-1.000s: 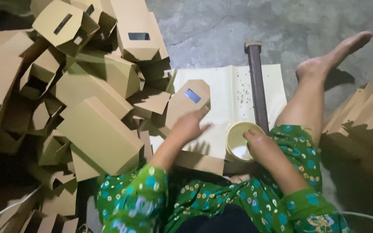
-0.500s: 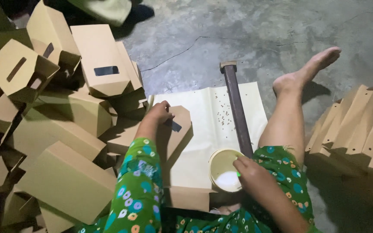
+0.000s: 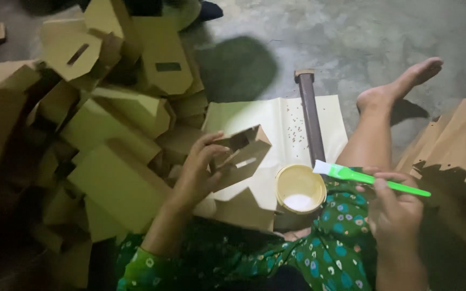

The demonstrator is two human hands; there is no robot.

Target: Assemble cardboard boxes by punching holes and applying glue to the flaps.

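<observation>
My left hand (image 3: pixel 198 172) grips a small brown cardboard box (image 3: pixel 239 156) with a cut-out slot, lifted and tilted above a pale sheet of paper (image 3: pixel 276 129) spread on the floor. In my right hand (image 3: pixel 397 207) is a green-handled brush (image 3: pixel 370 178); its white bristles point left, just above the rim of a round yellow cup (image 3: pixel 300 188) holding white glue. The cup sits between my hands, close to my lap.
A heap of folded brown cardboard boxes (image 3: pixel 98 124) fills the left side. A dark bar (image 3: pixel 309 118) lies across the paper. My bare leg (image 3: pixel 384 118) stretches over the concrete floor. Flat cardboard pieces (image 3: pixel 454 145) are stacked at right.
My left hand has picked the box up off the paper and tilted it. My right hand has left the cup and now holds the green brush out to the right.
</observation>
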